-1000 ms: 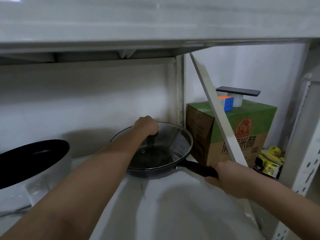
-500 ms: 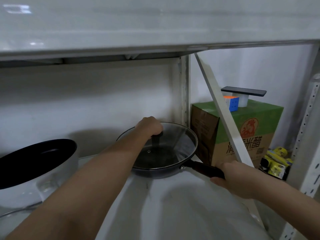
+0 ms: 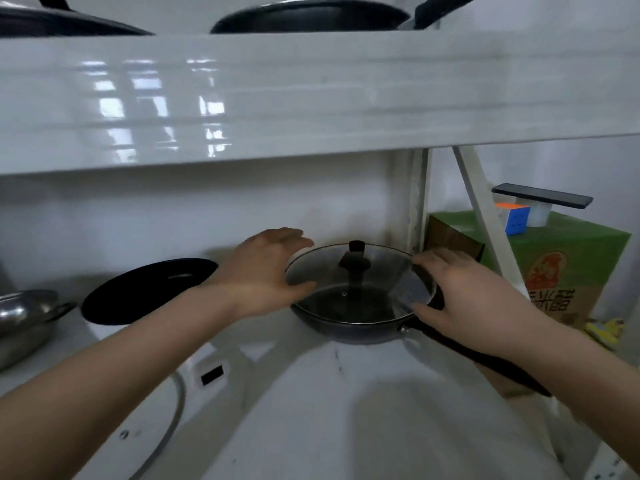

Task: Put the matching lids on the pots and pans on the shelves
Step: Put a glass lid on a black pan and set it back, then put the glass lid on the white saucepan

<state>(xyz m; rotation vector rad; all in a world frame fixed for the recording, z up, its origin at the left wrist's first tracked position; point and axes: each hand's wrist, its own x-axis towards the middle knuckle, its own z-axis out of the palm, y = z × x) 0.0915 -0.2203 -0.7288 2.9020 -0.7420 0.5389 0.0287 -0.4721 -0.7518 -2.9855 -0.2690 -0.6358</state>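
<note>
Below, white shelf (image 3: 346,427) against white wall (image 3: 138,220).

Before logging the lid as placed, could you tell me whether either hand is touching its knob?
Apart: the head view shows the knob standing free between both hands.

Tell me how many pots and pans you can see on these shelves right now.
5. Upper shelf: one pan at left, one at centre. Lower shelf: the frying pan under a glass lid, a white pot left of it, a steel pot far left. More may be hidden.

White shelf (image 3: 346,427): pan (image 3: 360,327), pots (image 3: 24,320).
</note>
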